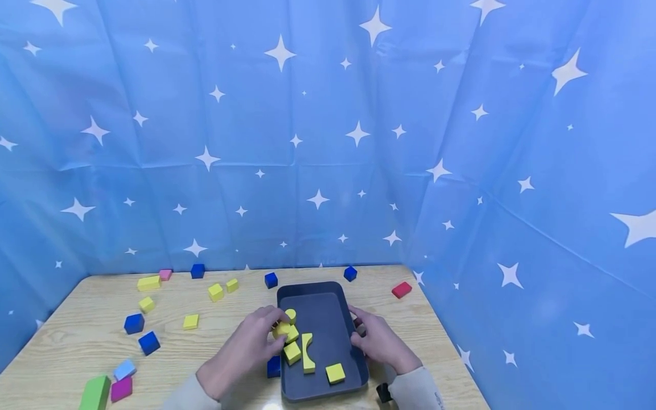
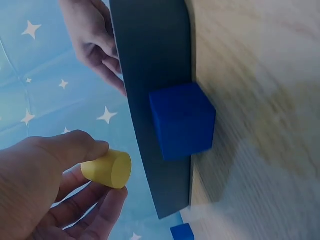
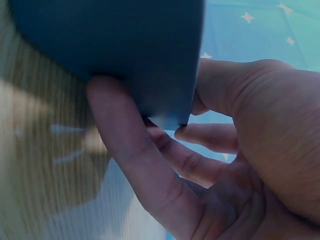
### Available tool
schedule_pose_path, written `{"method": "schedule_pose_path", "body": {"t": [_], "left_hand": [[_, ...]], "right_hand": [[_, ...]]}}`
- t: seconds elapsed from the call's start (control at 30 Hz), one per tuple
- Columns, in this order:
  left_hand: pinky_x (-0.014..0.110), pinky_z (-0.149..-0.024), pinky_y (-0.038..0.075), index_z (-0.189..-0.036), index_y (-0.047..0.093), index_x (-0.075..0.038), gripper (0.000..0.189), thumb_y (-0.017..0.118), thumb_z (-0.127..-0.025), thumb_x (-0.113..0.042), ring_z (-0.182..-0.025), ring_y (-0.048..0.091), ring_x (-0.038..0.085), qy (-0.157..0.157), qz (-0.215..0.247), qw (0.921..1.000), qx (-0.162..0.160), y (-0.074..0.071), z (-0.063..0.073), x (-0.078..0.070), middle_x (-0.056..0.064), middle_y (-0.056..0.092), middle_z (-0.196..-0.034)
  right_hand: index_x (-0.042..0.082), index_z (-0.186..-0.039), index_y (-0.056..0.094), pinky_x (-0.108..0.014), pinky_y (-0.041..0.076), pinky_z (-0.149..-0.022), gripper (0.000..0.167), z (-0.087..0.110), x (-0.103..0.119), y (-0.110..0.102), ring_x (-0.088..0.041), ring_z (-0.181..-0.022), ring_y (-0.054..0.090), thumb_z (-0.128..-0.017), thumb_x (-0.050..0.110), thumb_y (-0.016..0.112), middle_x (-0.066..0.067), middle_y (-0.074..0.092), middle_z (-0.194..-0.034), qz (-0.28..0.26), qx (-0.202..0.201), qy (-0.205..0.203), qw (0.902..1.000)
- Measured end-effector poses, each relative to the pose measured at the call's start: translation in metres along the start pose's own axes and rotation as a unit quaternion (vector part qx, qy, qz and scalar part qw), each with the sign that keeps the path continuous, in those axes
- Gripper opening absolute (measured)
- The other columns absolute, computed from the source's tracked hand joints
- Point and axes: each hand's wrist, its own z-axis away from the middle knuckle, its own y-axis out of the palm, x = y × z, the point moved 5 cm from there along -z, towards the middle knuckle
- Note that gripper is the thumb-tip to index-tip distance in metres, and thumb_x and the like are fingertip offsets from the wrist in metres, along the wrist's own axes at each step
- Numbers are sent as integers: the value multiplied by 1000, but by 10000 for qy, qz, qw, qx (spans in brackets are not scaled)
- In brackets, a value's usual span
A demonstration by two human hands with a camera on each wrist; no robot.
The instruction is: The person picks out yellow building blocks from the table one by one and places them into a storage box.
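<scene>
One yellow cylinder (image 2: 107, 169), flat end tilted downward, pinched by the left hand (image 1: 249, 344) above one tray (image 1: 325, 319), long axis running away from the person; right hand (image 1: 381, 340) grips tray; six dark-blue blocks (image 1: 134, 323) outside.

I see a yellow cylinder (image 2: 106, 169), pinched in the left hand (image 1: 248, 344), at the left edge of a grey tray (image 1: 325, 316), its far end near the worktop (image 1: 171, 376)'s back edge.
</scene>
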Motion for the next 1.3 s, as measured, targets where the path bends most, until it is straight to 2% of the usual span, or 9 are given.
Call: {"method": "schedule_pose_path", "body": {"t": [0.27,0.5,0.67,0.87,1.3], "left_hand": [[19,-74,62,-123,81,-8,25,90,-100,-5,-91,68,4,326,232,9988,287,7,4,-10,3,79,-119],[19,-75,59,-126,81,-12,23,88,-104,-12,-91,64,3,635,206,9957,638,13,11,-18,-4,75,-118],[20,-81,62,-129,81,-18,24,88,-105,-17,-96,62,-1,612,193,9918,1102,19,16,-20,-7,75,-121],[20,-88,66,-129,80,-23,25,89,-106,-24,-98,62,-6,380,172,9859,1622,26,19,-22,-11,74,-121],[21,-86,65,-125,80,-25,23,90,-104,-24,-93,62,-5,362,-118,9820,1848,30,20,-25,-11,77,-117]], "right_hand": [[9,-179,45,-41,66,-61,77,-2,4,-1,-24,-89,74,-107,2,72,-22,76,-132,76,20,-49,10000],[10,-179,45,-41,66,-60,77,-3,4,-1,-24,-87,73,-107,2,72,-23,76,-131,66,15,-42,10000],[10,-179,45,-41,66,-59,78,-3,3,-1,-23,-85,74,-106,2,72,-23,75,-132,35,21,-13,10000],[10,-179,45,-41,66,-60,78,-1,2,-2,-24,-87,73,-106,1,72,-22,76,-130,60,3,-21,10000],[10,-179,45,-38,65,-61,77,-2,-1,1,-22,-86,73,-107,3,71,-19,76,-129,100,31,5,9999]]}}
